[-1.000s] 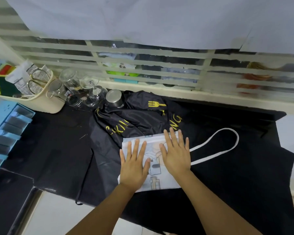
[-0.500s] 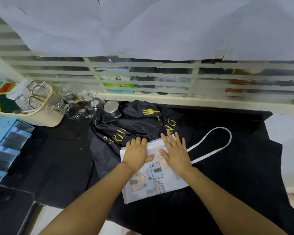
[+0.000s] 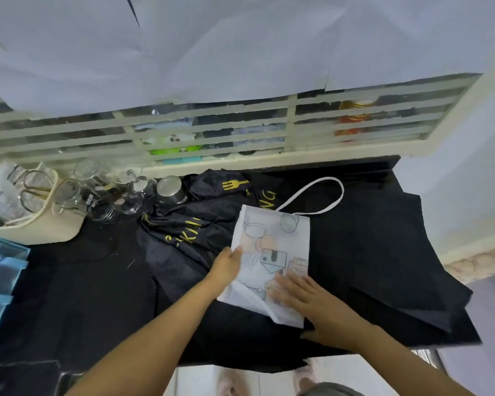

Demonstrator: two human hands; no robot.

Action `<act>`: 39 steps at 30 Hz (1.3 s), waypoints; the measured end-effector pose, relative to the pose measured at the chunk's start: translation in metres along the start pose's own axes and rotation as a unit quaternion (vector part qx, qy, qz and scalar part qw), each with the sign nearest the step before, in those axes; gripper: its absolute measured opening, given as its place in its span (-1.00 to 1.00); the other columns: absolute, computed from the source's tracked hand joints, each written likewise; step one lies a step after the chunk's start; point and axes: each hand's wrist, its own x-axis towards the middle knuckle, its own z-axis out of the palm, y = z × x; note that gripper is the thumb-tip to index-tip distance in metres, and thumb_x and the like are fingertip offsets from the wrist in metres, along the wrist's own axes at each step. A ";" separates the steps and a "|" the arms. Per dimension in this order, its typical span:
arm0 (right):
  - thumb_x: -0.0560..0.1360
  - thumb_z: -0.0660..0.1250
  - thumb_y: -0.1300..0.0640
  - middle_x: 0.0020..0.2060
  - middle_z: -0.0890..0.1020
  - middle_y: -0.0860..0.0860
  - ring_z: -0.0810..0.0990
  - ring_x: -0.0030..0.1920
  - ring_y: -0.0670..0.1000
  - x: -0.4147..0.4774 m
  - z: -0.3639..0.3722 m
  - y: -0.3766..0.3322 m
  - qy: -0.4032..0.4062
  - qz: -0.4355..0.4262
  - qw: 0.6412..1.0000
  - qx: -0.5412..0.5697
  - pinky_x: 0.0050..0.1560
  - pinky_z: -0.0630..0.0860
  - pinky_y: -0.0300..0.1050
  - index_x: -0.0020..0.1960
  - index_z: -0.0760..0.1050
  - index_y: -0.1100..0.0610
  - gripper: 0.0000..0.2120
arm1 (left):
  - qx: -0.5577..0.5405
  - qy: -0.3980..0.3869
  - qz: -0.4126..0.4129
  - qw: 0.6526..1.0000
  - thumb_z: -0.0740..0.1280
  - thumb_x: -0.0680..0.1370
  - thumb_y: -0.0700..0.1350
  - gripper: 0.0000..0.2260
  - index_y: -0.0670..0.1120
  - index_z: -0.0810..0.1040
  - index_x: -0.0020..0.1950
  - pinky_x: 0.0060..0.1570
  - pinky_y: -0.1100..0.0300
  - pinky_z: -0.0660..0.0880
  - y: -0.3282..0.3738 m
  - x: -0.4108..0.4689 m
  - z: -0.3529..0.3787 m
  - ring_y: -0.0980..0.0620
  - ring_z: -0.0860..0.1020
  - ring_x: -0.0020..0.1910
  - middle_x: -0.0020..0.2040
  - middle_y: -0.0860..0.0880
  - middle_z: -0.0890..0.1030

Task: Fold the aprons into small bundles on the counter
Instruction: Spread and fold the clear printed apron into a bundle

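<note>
A folded white apron (image 3: 272, 252) printed with kitchen drawings lies on the black cloth-covered counter (image 3: 83, 281). Its white strap (image 3: 330, 200) loops out beyond the far edge. My left hand (image 3: 227, 262) grips the apron's left edge, fingers tucked at the fabric. My right hand (image 3: 309, 301) presses flat on the near end, fingers straight and pointing left. A loose corner of the apron sticks out by my right wrist. A crumpled black apron (image 3: 200, 221) with yellow lettering lies just left and behind.
At the back left stand a cream basket (image 3: 40, 227) holding scissors, several glasses (image 3: 103, 190) and a steel cup (image 3: 170, 190). A blue rack (image 3: 0, 270) sits at the far left. A barred window runs behind the counter. Black cloth (image 3: 397, 281) hangs over the right edge.
Both hands left their flat side-by-side press on the apron. My left hand went to its left edge, my right hand to its near end. The view shifted left, so the apron appears further right.
</note>
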 end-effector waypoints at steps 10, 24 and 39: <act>0.48 0.16 0.35 0.54 -0.02 -0.05 -0.14 0.53 0.07 -0.025 0.019 0.034 0.035 0.010 0.996 -0.081 0.48 -0.29 -0.16 0.50 -0.32 -0.25 -0.08 | 0.112 -0.173 0.030 0.978 0.22 0.62 -0.15 -0.87 -0.11 0.45 0.16 -0.12 0.17 0.54 -0.017 -0.029 -0.004 0.04 0.55 -0.10 0.07 -0.11 0.56; 0.50 0.34 0.26 0.44 0.21 -0.26 0.12 0.43 -0.34 -0.019 0.016 0.049 0.074 0.047 0.982 0.170 0.44 0.06 -0.38 0.44 0.30 -0.12 -0.40 | 0.479 -0.202 0.391 0.760 0.10 0.45 0.05 -0.28 0.09 -0.18 0.53 0.50 0.20 -0.21 -0.052 -0.012 -0.010 0.21 -0.20 0.51 0.52 0.16 -0.17; 0.59 0.06 -0.21 -0.20 0.63 0.05 0.60 -0.14 0.08 0.055 -0.014 0.054 0.181 0.453 0.818 0.305 -0.16 0.47 -0.06 -0.13 0.53 0.19 -0.48 | 0.002 -0.009 0.010 1.000 0.37 0.46 0.22 -0.52 -0.21 0.55 -0.32 -0.17 0.17 0.46 0.013 0.018 0.009 0.00 0.56 -0.28 -0.31 -0.11 0.58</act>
